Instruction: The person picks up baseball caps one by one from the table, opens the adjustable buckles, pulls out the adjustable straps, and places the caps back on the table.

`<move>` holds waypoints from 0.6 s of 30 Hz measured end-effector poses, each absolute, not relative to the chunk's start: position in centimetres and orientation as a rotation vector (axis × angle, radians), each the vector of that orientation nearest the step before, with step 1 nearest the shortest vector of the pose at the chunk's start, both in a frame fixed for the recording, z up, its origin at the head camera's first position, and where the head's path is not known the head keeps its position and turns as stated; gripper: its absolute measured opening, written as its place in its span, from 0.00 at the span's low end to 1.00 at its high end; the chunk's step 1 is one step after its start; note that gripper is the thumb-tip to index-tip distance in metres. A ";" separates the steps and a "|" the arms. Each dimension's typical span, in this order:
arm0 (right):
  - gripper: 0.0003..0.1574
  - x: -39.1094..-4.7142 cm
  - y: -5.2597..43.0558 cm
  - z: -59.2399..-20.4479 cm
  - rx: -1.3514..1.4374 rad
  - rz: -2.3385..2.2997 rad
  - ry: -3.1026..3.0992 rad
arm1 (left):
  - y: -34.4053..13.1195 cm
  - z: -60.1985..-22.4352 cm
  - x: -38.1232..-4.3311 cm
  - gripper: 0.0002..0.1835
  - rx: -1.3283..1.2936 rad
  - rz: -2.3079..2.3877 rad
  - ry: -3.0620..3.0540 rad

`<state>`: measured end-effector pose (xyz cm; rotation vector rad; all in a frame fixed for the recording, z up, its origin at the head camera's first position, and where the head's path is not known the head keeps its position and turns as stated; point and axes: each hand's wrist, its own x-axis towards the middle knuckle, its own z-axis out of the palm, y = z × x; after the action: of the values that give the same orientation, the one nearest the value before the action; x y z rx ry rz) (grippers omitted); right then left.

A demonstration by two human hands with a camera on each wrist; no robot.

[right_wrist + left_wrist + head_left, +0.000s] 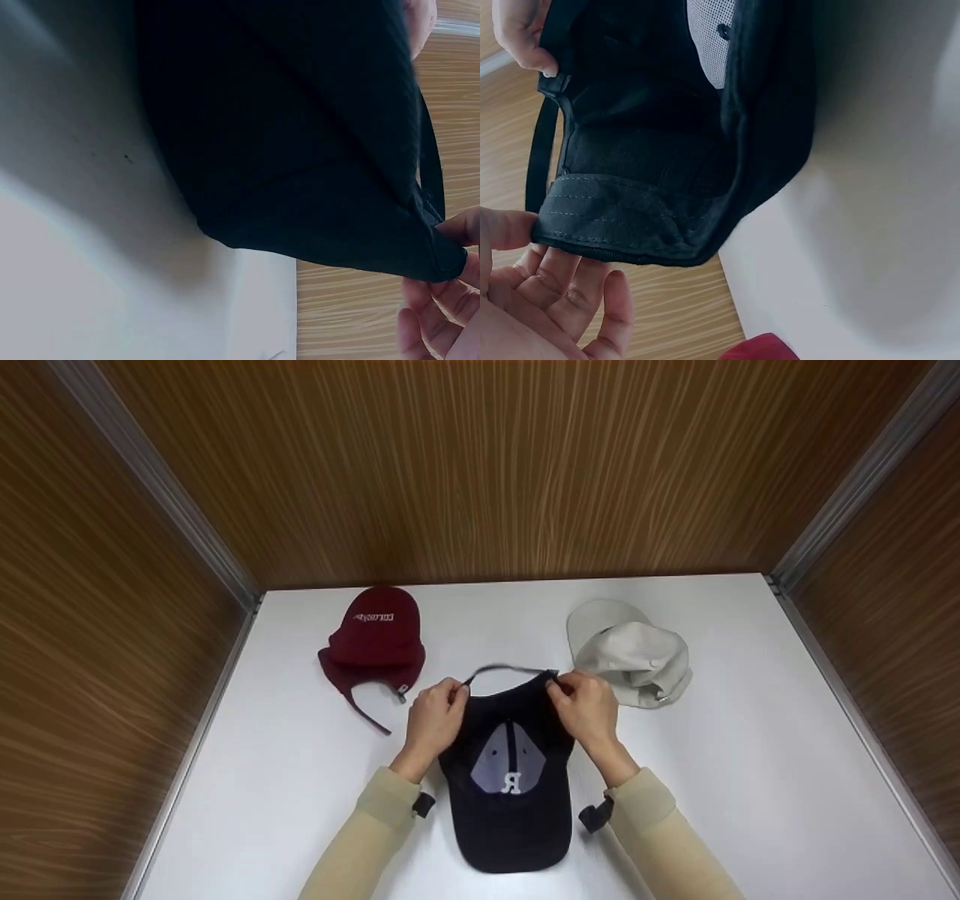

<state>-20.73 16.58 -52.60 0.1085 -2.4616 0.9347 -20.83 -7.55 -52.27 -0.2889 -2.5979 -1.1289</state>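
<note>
A black baseball cap (514,829) is held over the front middle of the white table, its brim toward me and its inside showing a pale mesh panel with a reversed "R". My left hand (435,716) pinches the back edge at the left end of the strap. On the other side, my right hand (589,706) pinches the edge where the strap (506,667) meets it. The strap arches between both hands as a loop. In the left wrist view, thumb and fingers of the left hand (547,292) grip the stitched edge of the cap (630,217).
A dark red cap (379,634) with white lettering lies at the back left, its strap unfastened and trailing. At the back right lies a beige cap (637,652), close beyond my right hand. Wood-grain panels (480,472) wall in the white table (262,780) at the back and sides.
</note>
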 end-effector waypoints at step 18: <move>0.05 -20.8 16.7 -52.7 0.142 0.969 -2.495 | -8.2 -52.3 -20.9 0.09 -0.425 -1.170 -2.700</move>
<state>-20.77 16.73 -52.67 0.1422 -2.4945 0.9690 -20.86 -8.16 -52.34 -0.4248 -2.7000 -1.1695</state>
